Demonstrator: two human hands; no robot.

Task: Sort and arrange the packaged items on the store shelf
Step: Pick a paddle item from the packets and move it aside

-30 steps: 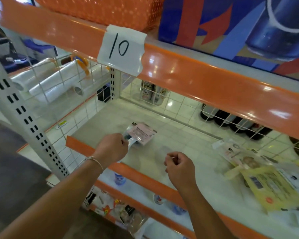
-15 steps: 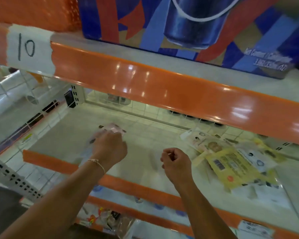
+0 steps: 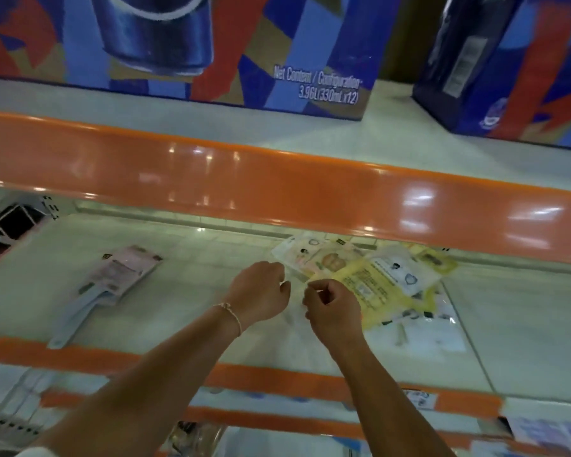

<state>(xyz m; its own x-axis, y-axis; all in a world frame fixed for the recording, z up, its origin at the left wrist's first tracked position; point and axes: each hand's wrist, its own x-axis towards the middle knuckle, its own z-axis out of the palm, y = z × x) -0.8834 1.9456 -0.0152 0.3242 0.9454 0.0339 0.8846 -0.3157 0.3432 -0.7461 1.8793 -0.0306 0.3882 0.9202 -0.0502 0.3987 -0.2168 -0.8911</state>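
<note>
The left hand (image 3: 261,293) has let go of the pink pack (image 3: 122,272), which now lies alone at middle left of the shelf (image 3: 195,324). Both hands are curled and empty; the right hand (image 3: 335,311) is beside the messy pile (image 3: 370,278), likely sorted next

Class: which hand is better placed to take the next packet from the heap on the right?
Right hand: it hovers at the heap of packets; the left hand sits farther left.
</note>
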